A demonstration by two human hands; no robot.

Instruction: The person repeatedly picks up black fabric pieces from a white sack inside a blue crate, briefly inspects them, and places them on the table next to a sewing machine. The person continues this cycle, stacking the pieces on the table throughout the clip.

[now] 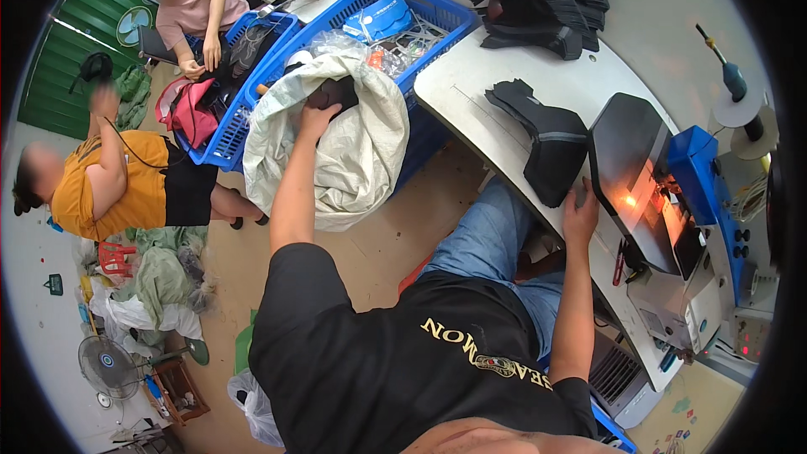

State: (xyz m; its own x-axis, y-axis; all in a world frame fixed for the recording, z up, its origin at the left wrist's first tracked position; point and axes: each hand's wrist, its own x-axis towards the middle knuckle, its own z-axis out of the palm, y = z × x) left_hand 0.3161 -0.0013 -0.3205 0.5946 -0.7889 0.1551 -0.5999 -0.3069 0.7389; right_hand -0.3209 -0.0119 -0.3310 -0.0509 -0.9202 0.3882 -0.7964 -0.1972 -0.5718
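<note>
My left hand (318,118) reaches into a large white woven sack (357,160) on the floor and closes on a black piece (340,92) at the sack's mouth. On the white worktable (471,88), my right hand (580,212) lies flat at the table's edge, next to a small stack of black fabric pieces (546,147). Its fingers are apart and nothing is in them. A dark flat-topped machine (635,176) with a small orange light stands just right of that hand.
A big pile of black pieces (542,0) lies at the table's far end. Blue plastic crates (420,25) stand behind the sack. Two other people (126,176) sit at the left, one in orange, one in pink. A floor fan (108,366) and bags lie lower left.
</note>
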